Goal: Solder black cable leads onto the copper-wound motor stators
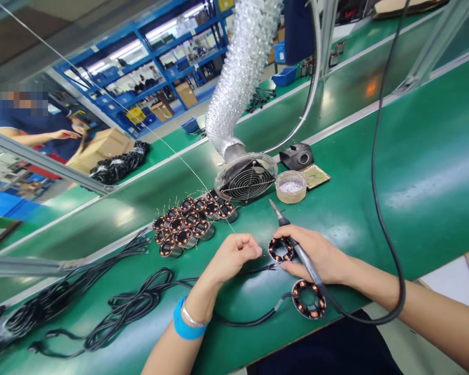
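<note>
My left hand [234, 255] is closed in a pinch. A thin solder wire [187, 167] runs down from the upper left to it; the end is hidden by the fingers. In my right hand [320, 255] lies a soldering iron [305, 260], its tip pointing up and away to the left. The thumb and fingers of that same hand grip a motor stator [272, 253] with copper windings. Closer to me, a second stator [315, 311] rests on the bench, joined to a black cable [250, 323]. Stripped cable ends [271, 267] lie between my hands.
Several stators [185, 237] stand grouped behind my left hand. A fume extractor [250, 182] hangs beside a solder tub [291, 188] and an iron stand [297, 155]. Black cables [140, 302] cover the left bench. The iron's cord [375, 182] loops on the right. A person [42, 125] works beyond.
</note>
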`<state>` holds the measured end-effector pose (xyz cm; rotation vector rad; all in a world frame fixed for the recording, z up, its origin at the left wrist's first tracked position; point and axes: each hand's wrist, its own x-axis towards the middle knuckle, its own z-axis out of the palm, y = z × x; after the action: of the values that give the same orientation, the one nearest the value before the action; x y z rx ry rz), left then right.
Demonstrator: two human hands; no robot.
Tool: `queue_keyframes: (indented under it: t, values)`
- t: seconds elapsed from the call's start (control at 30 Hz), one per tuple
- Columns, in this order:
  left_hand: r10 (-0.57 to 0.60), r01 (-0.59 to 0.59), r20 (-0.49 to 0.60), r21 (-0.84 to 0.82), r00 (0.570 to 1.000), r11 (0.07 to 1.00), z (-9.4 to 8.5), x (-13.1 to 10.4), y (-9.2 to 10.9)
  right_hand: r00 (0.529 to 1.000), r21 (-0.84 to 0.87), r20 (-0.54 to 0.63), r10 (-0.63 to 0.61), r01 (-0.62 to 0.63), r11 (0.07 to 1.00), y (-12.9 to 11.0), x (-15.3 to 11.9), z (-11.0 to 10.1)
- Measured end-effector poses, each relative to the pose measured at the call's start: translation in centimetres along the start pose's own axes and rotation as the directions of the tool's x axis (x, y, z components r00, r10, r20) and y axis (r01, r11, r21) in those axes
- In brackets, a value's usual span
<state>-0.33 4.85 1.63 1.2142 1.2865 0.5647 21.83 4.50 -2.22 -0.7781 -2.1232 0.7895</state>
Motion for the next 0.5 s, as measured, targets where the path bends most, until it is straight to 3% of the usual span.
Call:
queue_keyframes:
  t: [0.1,0.17,0.27,0.37,0.43,0.5]
  values:
    - [-0.118,0.123,0.037,-0.192,0.992,0.974,0.8,0.3,0.2,1.0,0.007,-0.014,-0.001,0.001,1.0,-0.2,0.0,0.1]
    - [-0.142,0.144,0.024,-0.225,0.99,0.964,1.0,0.2,0.1,1.0,0.005,-0.027,-0.004,0.004,1.0,-0.2,-0.1,0.1]
    - [-0.038,0.038,-0.027,-0.009,0.999,0.999,0.5,-0.6,-0.3,0.999,0.006,-0.045,-0.004,0.004,1.0,-0.1,-0.3,0.1]
    - [0.015,-0.013,-0.008,0.222,1.0,0.975,-0.1,-1.7,-0.8,0.999,0.008,-0.049,-0.001,0.001,1.0,0.0,-0.4,0.2]
    - [-0.014,0.011,0.021,0.178,1.0,0.984,0.1,-2.0,-1.0,0.999,0.003,-0.045,0.004,-0.004,1.0,0.0,-0.4,0.3]
    - [-0.061,0.06,0.03,0.028,0.998,0.998,0.9,-1.8,-0.8,0.999,-0.002,-0.044,0.006,-0.006,1.0,0.1,-0.4,0.3]
